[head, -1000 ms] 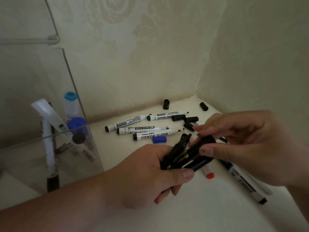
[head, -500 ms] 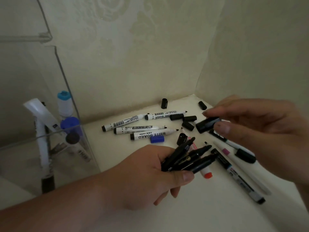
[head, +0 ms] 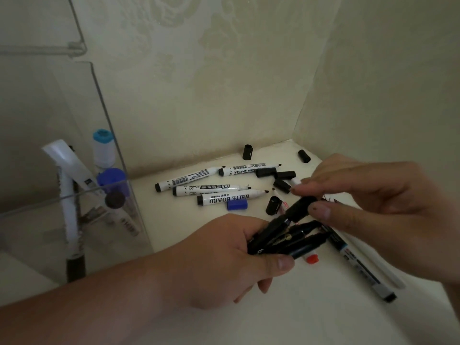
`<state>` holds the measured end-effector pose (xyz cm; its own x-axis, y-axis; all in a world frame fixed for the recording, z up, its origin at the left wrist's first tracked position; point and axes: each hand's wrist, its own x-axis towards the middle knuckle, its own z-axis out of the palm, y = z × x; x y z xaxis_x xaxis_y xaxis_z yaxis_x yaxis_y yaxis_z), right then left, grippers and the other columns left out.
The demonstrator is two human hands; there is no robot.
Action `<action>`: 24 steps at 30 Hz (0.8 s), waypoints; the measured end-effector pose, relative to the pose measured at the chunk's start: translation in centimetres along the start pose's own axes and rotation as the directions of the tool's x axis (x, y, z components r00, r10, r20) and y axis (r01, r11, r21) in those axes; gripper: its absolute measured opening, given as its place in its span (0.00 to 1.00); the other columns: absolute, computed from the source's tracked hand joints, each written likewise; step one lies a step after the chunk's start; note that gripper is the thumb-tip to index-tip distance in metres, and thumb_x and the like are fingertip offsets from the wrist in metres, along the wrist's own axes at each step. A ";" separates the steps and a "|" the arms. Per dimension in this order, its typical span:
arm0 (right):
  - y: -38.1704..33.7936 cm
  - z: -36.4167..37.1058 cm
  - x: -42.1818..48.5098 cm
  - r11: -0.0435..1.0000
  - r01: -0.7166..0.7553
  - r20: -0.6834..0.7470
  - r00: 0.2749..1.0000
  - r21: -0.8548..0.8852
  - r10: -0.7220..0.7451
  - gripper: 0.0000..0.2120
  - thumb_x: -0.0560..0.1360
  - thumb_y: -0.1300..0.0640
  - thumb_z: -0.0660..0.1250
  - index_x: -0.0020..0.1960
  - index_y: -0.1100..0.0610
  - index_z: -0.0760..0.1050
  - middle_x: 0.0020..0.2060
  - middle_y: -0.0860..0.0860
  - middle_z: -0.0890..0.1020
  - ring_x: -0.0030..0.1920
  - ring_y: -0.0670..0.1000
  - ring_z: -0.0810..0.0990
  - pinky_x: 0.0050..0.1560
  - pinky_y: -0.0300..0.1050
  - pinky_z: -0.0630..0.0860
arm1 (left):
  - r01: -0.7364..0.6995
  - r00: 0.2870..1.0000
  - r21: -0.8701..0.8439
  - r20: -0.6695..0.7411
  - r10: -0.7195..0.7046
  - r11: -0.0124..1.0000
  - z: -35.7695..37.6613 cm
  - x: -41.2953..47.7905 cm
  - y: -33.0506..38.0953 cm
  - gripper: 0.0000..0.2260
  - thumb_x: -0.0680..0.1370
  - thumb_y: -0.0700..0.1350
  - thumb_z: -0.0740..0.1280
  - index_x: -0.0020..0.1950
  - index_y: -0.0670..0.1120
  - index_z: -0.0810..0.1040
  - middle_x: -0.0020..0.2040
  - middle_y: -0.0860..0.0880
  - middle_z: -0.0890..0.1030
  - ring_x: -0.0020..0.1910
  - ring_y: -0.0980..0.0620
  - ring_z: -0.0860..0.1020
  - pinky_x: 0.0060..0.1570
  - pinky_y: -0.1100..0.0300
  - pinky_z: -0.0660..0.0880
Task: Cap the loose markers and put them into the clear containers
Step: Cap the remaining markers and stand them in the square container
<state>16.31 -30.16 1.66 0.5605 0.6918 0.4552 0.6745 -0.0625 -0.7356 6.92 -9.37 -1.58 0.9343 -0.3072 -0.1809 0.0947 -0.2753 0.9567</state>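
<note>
My left hand (head: pixel 224 255) grips a bundle of black markers (head: pixel 288 239), tips pointing up and right. My right hand (head: pixel 373 207) pinches a black cap (head: pixel 300 207) that sits over the tip of the topmost marker in the bundle. Several uncapped white markers (head: pixel 214 188) lie on the cream surface behind the hands, with a blue cap (head: pixel 237 204) and several loose black caps (head: pixel 273 205) among them. The clear container (head: pixel 99 195) stands at the left with capped markers upright inside.
Two more markers (head: pixel 361 267) lie under my right hand toward the right, and a red-ended marker (head: pixel 311 258) pokes out below the bundle. Walls close the corner at the back and right. Two black caps (head: pixel 247 152) lie near the back wall.
My right hand lifted a black cap away to the right, then brought it back down onto the tip of the top marker held in my left hand.
</note>
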 end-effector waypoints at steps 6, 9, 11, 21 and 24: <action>-0.1 0.4 0.2 0.999 -0.039 0.051 0.998 -0.026 0.041 0.12 0.73 0.52 0.73 0.56 0.45 0.84 0.47 0.51 0.87 0.53 0.57 0.83 0.55 0.56 0.78 | 0.003 1.000 0.011 -0.006 -0.003 1.000 0.1 0.1 -0.4 0.11 0.80 0.48 0.70 0.38 0.60 0.79 0.32 0.52 0.81 0.24 0.54 0.71 0.31 0.59 0.71; -0.2 0.5 0.2 0.999 -0.045 0.056 0.997 -0.020 0.046 0.12 0.71 0.51 0.73 0.54 0.45 0.85 0.47 0.50 0.87 0.54 0.57 0.83 0.58 0.60 0.78 | 0.003 1.000 0.036 -0.004 -0.002 0.999 0.2 0.1 -0.4 0.12 0.80 0.49 0.69 0.37 0.60 0.78 0.32 0.53 0.80 0.24 0.54 0.71 0.32 0.57 0.70; -0.2 0.7 0.2 0.999 -0.044 0.060 0.997 -0.012 0.044 0.11 0.70 0.52 0.74 0.52 0.46 0.86 0.45 0.50 0.87 0.52 0.57 0.84 0.59 0.63 0.78 | 0.003 1.000 0.062 -0.005 -0.003 0.998 0.2 0.0 -0.4 0.13 0.80 0.49 0.69 0.36 0.61 0.78 0.29 0.56 0.79 0.24 0.54 0.70 0.32 0.56 0.70; 0.2 0.6 0.3 0.997 -0.004 0.030 1.000 0.083 0.001 0.09 0.70 0.55 0.76 0.50 0.51 0.86 0.44 0.55 0.86 0.49 0.61 0.84 0.61 0.68 0.75 | -0.040 0.999 0.064 -0.006 0.040 0.997 0.2 0.5 -1.1 0.14 0.81 0.49 0.68 0.36 0.63 0.78 0.32 0.54 0.79 0.25 0.54 0.71 0.31 0.57 0.70; 0.3 0.1 0.4 0.995 0.041 0.042 0.998 0.096 -0.045 0.09 0.70 0.57 0.77 0.49 0.55 0.85 0.44 0.56 0.86 0.49 0.61 0.83 0.65 0.66 0.73 | -0.047 0.999 0.044 0.007 0.047 0.998 0.0 0.7 -1.5 0.12 0.81 0.49 0.69 0.38 0.59 0.78 0.32 0.52 0.79 0.24 0.53 0.71 0.30 0.59 0.69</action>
<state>16.73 -29.81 1.61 0.5089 0.7236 0.4664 0.6477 0.0350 -0.7611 7.45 -9.14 -3.12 0.9354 -0.3258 -0.1370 0.0351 -0.3001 0.9533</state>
